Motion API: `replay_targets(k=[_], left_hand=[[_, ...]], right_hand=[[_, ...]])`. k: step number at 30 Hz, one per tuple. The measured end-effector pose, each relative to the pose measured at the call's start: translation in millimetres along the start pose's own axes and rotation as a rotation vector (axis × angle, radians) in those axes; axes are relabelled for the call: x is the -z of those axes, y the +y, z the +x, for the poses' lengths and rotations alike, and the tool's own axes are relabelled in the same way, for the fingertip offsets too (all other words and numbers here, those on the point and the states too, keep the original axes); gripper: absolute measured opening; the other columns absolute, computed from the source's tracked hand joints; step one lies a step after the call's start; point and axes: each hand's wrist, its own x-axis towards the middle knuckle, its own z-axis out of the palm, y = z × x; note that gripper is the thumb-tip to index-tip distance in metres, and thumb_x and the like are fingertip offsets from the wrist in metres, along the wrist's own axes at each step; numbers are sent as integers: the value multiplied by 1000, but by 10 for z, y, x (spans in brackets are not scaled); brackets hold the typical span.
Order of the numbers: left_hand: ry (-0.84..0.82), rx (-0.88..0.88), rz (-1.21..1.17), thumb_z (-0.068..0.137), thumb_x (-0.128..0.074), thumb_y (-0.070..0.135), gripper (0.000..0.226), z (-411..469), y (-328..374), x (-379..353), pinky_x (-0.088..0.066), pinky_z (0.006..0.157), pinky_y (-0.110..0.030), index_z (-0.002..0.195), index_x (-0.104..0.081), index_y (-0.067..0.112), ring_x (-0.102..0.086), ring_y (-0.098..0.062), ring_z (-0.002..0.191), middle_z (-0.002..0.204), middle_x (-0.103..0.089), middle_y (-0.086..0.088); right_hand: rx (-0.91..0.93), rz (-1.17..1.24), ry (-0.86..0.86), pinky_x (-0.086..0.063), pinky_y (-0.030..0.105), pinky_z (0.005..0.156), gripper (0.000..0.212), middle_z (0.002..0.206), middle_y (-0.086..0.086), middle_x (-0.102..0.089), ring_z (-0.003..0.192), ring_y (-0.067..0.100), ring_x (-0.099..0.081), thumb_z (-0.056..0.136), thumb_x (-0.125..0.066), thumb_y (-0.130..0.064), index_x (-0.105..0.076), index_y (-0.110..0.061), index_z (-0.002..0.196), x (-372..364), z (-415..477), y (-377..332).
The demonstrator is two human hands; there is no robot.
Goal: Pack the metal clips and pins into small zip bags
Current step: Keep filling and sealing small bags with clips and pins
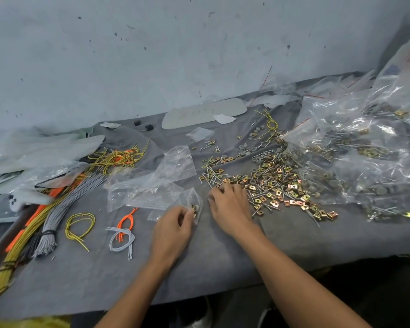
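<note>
My left hand (175, 223) pinches the small zip bag (194, 204) at its mouth, a few parts visible inside. Right hand (230, 204) has fingers curled on the near edge of the clip and pin pile (277, 185); can't tell if it's gripping anything. Best bet: hold the mouth open toward the pile, short transfer. Clutter: wire bundles (45, 223) far left, empty bags (152, 183) just beside mine, filled bags (365, 150) right, overlapping the pile.

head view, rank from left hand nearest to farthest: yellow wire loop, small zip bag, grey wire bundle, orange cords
1. small zip bag, pinched in the left hand
2. orange cords, just left
3. yellow wire loop, further left
4. grey wire bundle, far left
</note>
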Motion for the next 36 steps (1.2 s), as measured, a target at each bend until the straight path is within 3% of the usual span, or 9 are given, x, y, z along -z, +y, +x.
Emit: replay_targets(k=[4,7,10,16,22,28,32,36], left_hand=[[-1,-34,20,102,-49,41,30,-30,-2,5,-42,63,-39,78,-48,23,-55,-12,71,70,-56,7],[-32,-16,-4,103,-41,49,32,-21,-10,6,-47,68,-44,84,-45,24,-57,-16,76,75,-57,7],[-58,-13,18,100,-28,60,41,-30,-15,7,-49,73,-51,89,-41,23,-58,-26,79,77,-57,4],[-51,-8,44,96,-19,67,46,-42,-20,1,-48,71,-49,91,-39,25,-59,-27,77,75,-58,5],[-70,-7,66,102,-27,55,34,-40,-4,3,-48,70,-47,91,-38,25,-60,-27,78,75,-59,3],[-90,-5,103,103,-30,53,34,-24,-18,-25,-49,74,-50,89,-37,22,-60,-31,82,78,-57,3],[-86,-1,111,103,-30,54,35,-13,-30,-30,-49,75,-50,88,-37,23,-60,-31,82,78,-56,4],[-79,-12,123,102,-28,56,36,-15,-48,-32,-49,72,-48,89,-36,24,-60,-30,80,76,-55,6]], right_hand=[[89,31,119,-40,37,84,12,103,-3,-59,93,20,-44,101,-49,-26,-60,-21,102,49,-29,-46],[262,64,217,-44,36,76,4,90,0,-60,83,21,-48,97,-59,-16,-63,-17,98,67,-67,-92],[437,68,172,-47,36,77,11,93,4,-65,86,25,-54,96,-56,-13,-65,-14,102,57,-96,-120],[445,104,39,-42,37,78,23,94,3,-68,92,26,-57,94,-53,-6,-56,-16,114,101,-114,-132],[196,221,120,-45,37,85,18,99,0,-69,92,22,-55,94,-53,-13,-59,-17,111,217,-36,25],[-175,39,140,-40,37,83,8,99,0,-65,96,23,-53,94,-55,-21,-60,-18,101,391,160,782],[-250,-65,114,-41,38,88,25,114,5,-64,104,25,-51,98,-50,-31,-63,-17,114,342,170,879],[-234,-139,110,-42,39,87,31,115,5,-65,103,26,-51,101,-45,-34,-65,-17,118,299,148,847]])
